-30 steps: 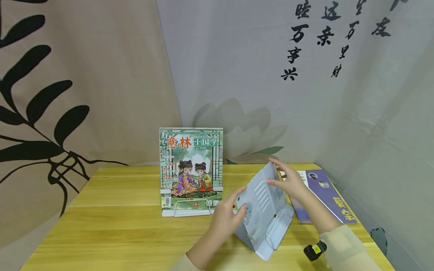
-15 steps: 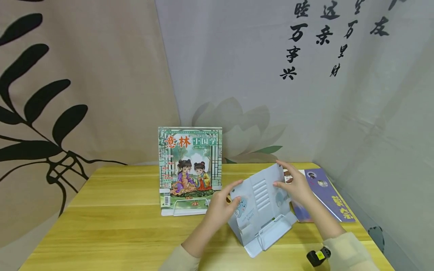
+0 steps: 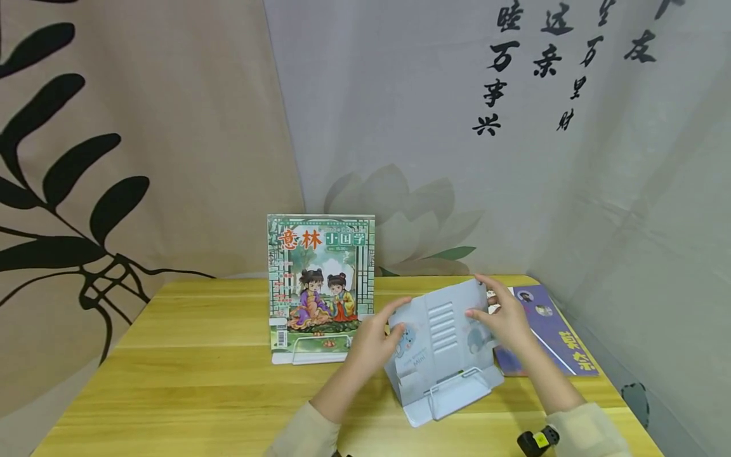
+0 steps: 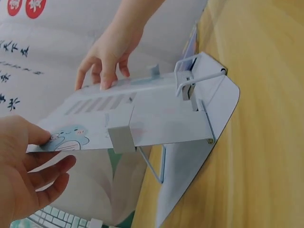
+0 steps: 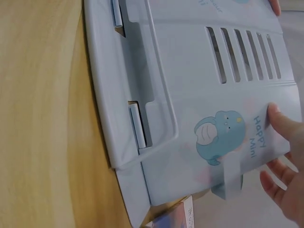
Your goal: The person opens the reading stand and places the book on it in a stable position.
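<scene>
A pale blue metal book stand [image 3: 440, 355] with slots and penguin prints stands propped on the table, its back panel tilted. At the panel's left edge my left hand [image 3: 370, 348] pinches it, thumb on the printed face and fingers behind, as the left wrist view shows. My right hand [image 3: 507, 320] grips the upper right edge, with the thumb [image 5: 280, 121] on the front and fingers at the back. A wire page holder [image 4: 202, 76] crosses the stand's lower lip. Under the panel, a wire support [image 4: 159, 166] runs to the base plate.
Left of my hands, a green magazine [image 3: 322, 279] stands upright on another stand with a wire front. A purple book [image 3: 551, 324] lies flat at the right, partly behind my right hand. Printed curtains [image 3: 400, 95] hang behind the wooden table [image 3: 200, 355].
Both hands have turned the book stand so its printed face points more towards me, its lower lip swinging left and away. Both hands keep their hold; the right has shifted slightly right.
</scene>
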A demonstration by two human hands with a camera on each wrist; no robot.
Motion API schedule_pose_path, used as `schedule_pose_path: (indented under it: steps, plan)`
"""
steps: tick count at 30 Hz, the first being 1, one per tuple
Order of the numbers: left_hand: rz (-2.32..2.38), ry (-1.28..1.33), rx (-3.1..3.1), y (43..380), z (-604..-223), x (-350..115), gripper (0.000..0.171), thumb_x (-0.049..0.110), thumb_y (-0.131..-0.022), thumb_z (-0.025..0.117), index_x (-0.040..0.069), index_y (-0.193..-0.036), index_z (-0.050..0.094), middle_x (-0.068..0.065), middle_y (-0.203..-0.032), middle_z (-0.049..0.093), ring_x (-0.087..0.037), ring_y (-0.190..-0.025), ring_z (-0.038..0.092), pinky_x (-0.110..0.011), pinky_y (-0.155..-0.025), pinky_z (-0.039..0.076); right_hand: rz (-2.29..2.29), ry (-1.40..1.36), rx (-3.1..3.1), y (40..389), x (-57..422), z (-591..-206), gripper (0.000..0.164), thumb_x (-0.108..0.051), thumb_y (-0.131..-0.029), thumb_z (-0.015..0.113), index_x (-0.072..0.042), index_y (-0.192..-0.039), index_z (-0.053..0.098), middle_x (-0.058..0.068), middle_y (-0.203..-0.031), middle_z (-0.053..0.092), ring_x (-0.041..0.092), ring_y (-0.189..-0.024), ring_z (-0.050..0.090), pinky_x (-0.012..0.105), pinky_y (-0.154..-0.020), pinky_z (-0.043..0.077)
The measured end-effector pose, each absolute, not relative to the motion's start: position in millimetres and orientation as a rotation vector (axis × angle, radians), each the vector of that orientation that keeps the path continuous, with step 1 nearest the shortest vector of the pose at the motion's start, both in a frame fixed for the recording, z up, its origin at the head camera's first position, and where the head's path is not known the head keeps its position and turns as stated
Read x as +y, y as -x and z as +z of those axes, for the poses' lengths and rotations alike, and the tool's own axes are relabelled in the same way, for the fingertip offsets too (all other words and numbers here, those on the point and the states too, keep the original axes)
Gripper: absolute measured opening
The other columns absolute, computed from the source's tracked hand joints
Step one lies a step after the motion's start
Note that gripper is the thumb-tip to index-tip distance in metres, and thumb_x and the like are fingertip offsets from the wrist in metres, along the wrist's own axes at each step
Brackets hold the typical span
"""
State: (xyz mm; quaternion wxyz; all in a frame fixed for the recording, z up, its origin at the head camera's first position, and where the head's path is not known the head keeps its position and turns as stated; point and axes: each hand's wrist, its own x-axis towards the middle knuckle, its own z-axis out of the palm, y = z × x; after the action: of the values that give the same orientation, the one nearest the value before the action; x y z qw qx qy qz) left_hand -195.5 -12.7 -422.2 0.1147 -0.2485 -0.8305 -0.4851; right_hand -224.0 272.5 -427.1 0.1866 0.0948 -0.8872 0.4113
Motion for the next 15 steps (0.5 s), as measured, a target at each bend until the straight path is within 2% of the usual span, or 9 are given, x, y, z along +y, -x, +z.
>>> schedule_pose_path:
  steps: [2, 5, 8, 12, 14, 15]
  plan:
    - [-1.402, 0.724, -2.444, 199, -422, -13, 0.052, 0.008, -0.091, 0.063, 0.025, -0.139, 0.051, 0.003, -0.049, 0.045, 0.0, -0.032, 0.028, -0.017, -0.031, 0.029, 1.148, -0.25, -2.48, 224, 272, -429, 0.077, -0.011, -0.071, 0.084, -0.016, -0.139, 0.048, 0.013, -0.12, 0.052, 0.022, -0.084, 0.053, 0.026, -0.052, 0.049]
    - [-1.388, 0.712, -2.433, 205, -422, -14, 0.053, 0.006, -0.09, 0.063, 0.027, -0.138, 0.052, 0.003, -0.048, 0.042, 0.0, -0.032, 0.027, -0.017, -0.031, 0.029, 1.127, -0.229, -2.454, 223, 269, -430, 0.077, -0.01, -0.071, 0.085, -0.014, -0.138, 0.049, 0.013, -0.115, 0.054, 0.022, -0.082, 0.052, 0.025, -0.051, 0.047]
    - [-1.377, 0.687, -2.431, 210, -424, -12, 0.055, 0.006, -0.09, 0.065, 0.03, -0.138, 0.051, 0.001, -0.053, 0.049, 0.0, -0.032, 0.028, -0.019, -0.031, 0.031, 1.105, -0.204, -2.433, 223, 267, -431, 0.076, -0.01, -0.071, 0.085, -0.014, -0.137, 0.05, 0.013, -0.111, 0.056, 0.022, -0.08, 0.053, 0.026, -0.05, 0.045]
    - [-1.363, 0.633, -2.468, 215, -424, -10, 0.058, 0.013, -0.088, 0.069, 0.033, -0.139, 0.049, -0.009, -0.08, 0.067, -0.003, -0.035, 0.037, -0.021, -0.034, 0.036, 1.09, -0.174, -2.418, 223, 265, -432, 0.076, -0.01, -0.07, 0.085, -0.014, -0.137, 0.049, 0.014, -0.108, 0.057, 0.022, -0.078, 0.054, 0.026, -0.049, 0.043]
    - [-1.333, 0.612, -2.489, 218, -424, -9, 0.06, 0.017, -0.087, 0.072, 0.032, -0.14, 0.049, -0.012, -0.081, 0.068, -0.005, -0.037, 0.038, -0.021, -0.036, 0.037, 1.1, -0.163, -2.417, 223, 264, -433, 0.076, -0.01, -0.07, 0.085, -0.014, -0.137, 0.049, 0.014, -0.106, 0.058, 0.023, -0.077, 0.054, 0.026, -0.048, 0.043]
    - [-1.315, 0.598, -2.497, 219, -424, -8, 0.061, 0.018, -0.086, 0.073, 0.032, -0.14, 0.048, -0.014, -0.088, 0.069, -0.006, -0.039, 0.039, -0.022, -0.037, 0.039, 1.102, -0.158, -2.419, 223, 264, -433, 0.076, -0.01, -0.071, 0.085, -0.014, -0.137, 0.048, 0.014, -0.105, 0.057, 0.023, -0.077, 0.054, 0.026, -0.048, 0.043]
